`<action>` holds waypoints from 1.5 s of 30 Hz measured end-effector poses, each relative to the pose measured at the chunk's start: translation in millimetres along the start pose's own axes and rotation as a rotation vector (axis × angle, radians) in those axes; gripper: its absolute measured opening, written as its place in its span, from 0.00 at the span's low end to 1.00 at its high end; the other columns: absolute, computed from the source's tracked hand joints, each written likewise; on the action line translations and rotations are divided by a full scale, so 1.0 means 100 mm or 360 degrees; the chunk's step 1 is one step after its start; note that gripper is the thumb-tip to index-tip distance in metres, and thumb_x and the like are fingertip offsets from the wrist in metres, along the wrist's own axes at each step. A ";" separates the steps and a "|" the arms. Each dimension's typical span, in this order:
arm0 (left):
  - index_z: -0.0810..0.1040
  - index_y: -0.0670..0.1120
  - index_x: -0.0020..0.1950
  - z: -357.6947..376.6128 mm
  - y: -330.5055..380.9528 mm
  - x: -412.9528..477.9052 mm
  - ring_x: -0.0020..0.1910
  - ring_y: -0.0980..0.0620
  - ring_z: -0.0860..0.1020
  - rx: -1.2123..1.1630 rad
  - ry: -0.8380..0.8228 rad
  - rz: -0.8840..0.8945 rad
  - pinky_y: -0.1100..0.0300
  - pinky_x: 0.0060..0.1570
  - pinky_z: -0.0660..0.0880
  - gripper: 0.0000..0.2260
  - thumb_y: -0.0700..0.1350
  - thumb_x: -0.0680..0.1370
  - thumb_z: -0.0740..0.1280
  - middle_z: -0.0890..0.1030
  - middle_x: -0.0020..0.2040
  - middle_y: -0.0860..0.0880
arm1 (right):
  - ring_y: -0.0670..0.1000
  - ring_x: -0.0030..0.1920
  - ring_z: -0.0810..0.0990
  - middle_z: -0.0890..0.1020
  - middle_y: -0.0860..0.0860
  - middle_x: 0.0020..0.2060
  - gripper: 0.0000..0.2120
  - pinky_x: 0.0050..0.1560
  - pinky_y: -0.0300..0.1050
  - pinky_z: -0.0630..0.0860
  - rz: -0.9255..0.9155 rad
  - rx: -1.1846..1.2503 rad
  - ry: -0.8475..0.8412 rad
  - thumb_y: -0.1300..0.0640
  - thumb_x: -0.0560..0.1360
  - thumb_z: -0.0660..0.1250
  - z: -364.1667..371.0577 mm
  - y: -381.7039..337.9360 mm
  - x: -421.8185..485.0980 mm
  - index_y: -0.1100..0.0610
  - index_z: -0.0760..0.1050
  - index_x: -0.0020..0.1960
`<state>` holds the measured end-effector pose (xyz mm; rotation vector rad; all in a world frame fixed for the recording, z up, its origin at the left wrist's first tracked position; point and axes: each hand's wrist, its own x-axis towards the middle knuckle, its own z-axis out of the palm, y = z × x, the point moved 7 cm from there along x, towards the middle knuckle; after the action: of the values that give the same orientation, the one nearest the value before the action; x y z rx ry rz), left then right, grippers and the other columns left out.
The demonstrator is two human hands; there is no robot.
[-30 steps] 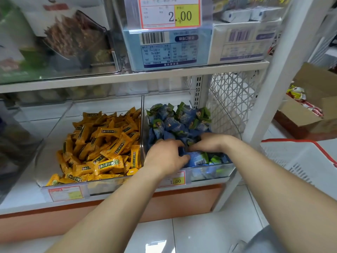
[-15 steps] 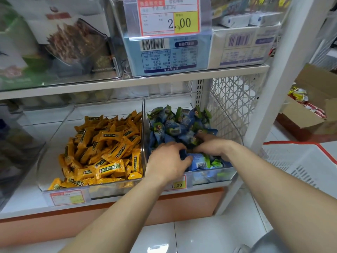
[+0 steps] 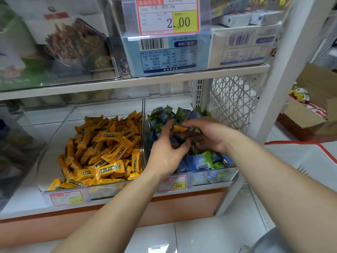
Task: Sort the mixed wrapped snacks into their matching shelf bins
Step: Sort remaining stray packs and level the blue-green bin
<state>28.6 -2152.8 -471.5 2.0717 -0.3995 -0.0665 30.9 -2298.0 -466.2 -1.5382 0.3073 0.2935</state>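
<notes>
Two clear bins stand side by side on the low shelf. The left bin (image 3: pixel 54 136) holds a heap of orange wrapped snacks (image 3: pixel 107 148). The right bin (image 3: pixel 218 177) holds blue and green wrapped snacks (image 3: pixel 200 161). One stray orange snack (image 3: pixel 179 128) lies on top of the blue and green heap. My left hand (image 3: pixel 166 150) is over that heap with fingers spread, its forefinger just left of the stray. My right hand (image 3: pixel 207 135) arches over the pile from the right, and a fingertip touches the stray. Its other fingertips are buried in wrappers.
An upper shelf (image 3: pixel 127 84) with boxes and a 2.00 price tag (image 3: pixel 168 16) overhangs the bins. A white lattice panel (image 3: pixel 231 99) and post close the right side. A red-rimmed white basket (image 3: pixel 310 157) and an open cardboard box (image 3: pixel 313 114) of snacks sit at the right.
Both hands moved from the front of the blue-green bin toward its back. An orange snack has come into sight between them. My left hand's fingers have spread.
</notes>
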 end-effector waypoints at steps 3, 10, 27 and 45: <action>0.66 0.59 0.74 -0.07 -0.02 0.03 0.50 0.59 0.81 -0.0294 0.0101 -0.0030 0.58 0.53 0.79 0.30 0.57 0.74 0.71 0.82 0.53 0.58 | 0.49 0.31 0.76 0.82 0.53 0.37 0.05 0.29 0.40 0.67 -0.0006 0.0055 -0.0030 0.52 0.75 0.70 0.08 -0.02 0.02 0.54 0.80 0.46; 0.78 0.56 0.50 -0.20 -0.01 0.06 0.38 0.49 0.84 -0.0563 0.0346 -0.0142 0.42 0.42 0.82 0.10 0.40 0.81 0.66 0.83 0.37 0.54 | 0.53 0.40 0.78 0.80 0.54 0.39 0.04 0.40 0.48 0.74 -0.0094 0.0014 0.0098 0.58 0.77 0.63 0.08 -0.10 0.04 0.54 0.78 0.46; 0.78 0.47 0.66 -1.32 0.37 -0.14 0.49 0.43 0.82 0.1189 0.0572 0.0270 0.54 0.45 0.76 0.16 0.44 0.78 0.69 0.84 0.54 0.43 | 0.54 0.46 0.77 0.79 0.55 0.51 0.13 0.35 0.42 0.69 -0.0114 -0.1720 0.0431 0.55 0.79 0.63 -0.28 -0.11 -0.11 0.58 0.74 0.61; 0.80 0.58 0.59 -0.81 0.10 -0.24 0.66 0.55 0.71 0.1238 -0.0039 0.0625 0.53 0.62 0.73 0.18 0.64 0.74 0.62 0.79 0.61 0.58 | 0.53 0.43 0.82 0.85 0.57 0.46 0.08 0.40 0.43 0.76 0.0035 -0.1997 0.0149 0.59 0.74 0.67 -0.25 0.09 -0.08 0.59 0.82 0.50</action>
<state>19.9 -2082.2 -423.9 2.6990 -0.9536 0.3517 20.0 -2322.3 -471.9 -2.7889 0.2065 0.4714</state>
